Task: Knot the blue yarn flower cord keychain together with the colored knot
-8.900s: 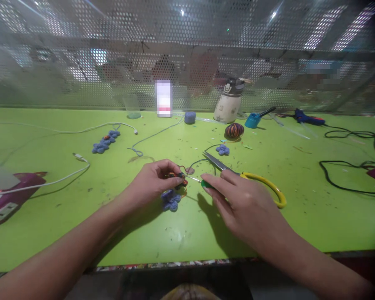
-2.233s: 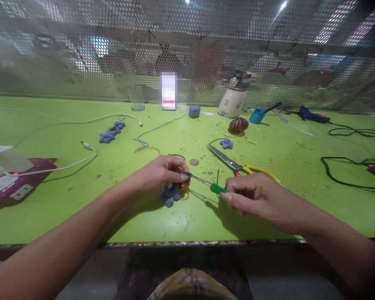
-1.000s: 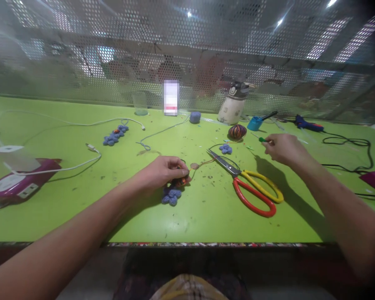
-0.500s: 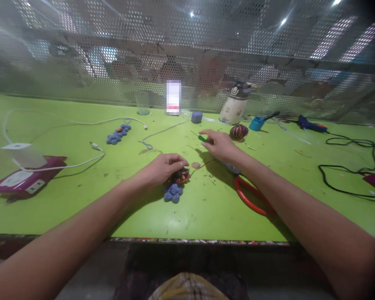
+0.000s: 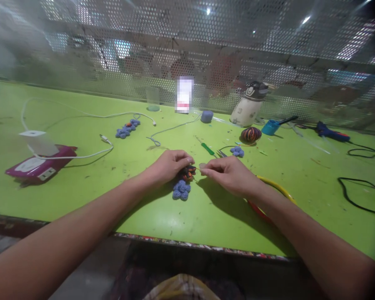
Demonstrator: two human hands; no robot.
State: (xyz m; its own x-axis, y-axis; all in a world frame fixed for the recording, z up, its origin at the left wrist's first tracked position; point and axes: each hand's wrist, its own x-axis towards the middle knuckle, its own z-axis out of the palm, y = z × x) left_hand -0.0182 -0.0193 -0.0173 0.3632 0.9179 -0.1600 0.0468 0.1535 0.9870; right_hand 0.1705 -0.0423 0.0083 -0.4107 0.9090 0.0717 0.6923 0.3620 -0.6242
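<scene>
My left hand is closed on a crocheted piece, whose dark, orange-flecked part shows under the fingertips. A blue crocheted flower hangs from its near side, against the table. Thumb and fingers of my right hand pinch a thin yarn strand just right of that piece; a small pale disc-like thing shows at the fingertips. Beyond the right hand lies a green-handled crochet hook, touched by neither hand. Another blue flower rests to its right. Under my right forearm are red and yellow tool handles, partly hidden.
Behind are a blue yarn ball, a multicoloured yarn ball, a blue pot, a white bottle, a phone and a clear cup. Left stands a purple power strip with white cable; right, a glue gun.
My right hand has put the green-handled hook down on the table and come nearer to my left hand, now pinching the yarn. The left hand keeps its hold. The view has shifted slightly.
</scene>
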